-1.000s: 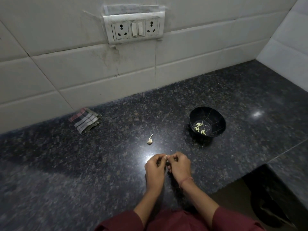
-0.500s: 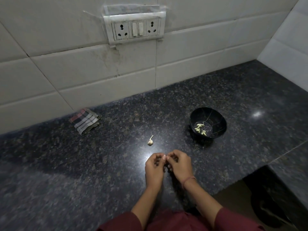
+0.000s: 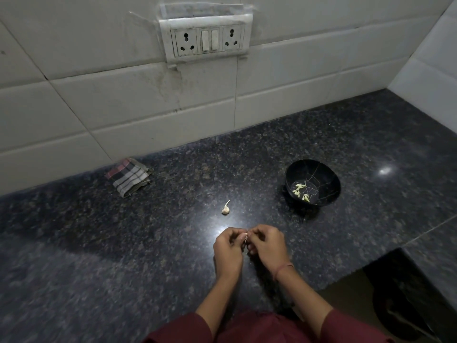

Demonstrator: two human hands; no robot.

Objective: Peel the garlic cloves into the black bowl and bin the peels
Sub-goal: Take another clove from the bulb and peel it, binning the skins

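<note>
Left hand and right hand still grip one clove, pinched between fingertips; a peel strand now dangles, so peeling seems underway.

Both hands are held close together, backs toward the camera. Left hand and right hand meet at the fingertips, fingers curled inward, pinching a small pale garlic clove between them. Left forearm bare, running almost straight back from its hand. Right forearm bare, angled in from the right of its hand. Dark red sleeves begin near the elbows.
</note>
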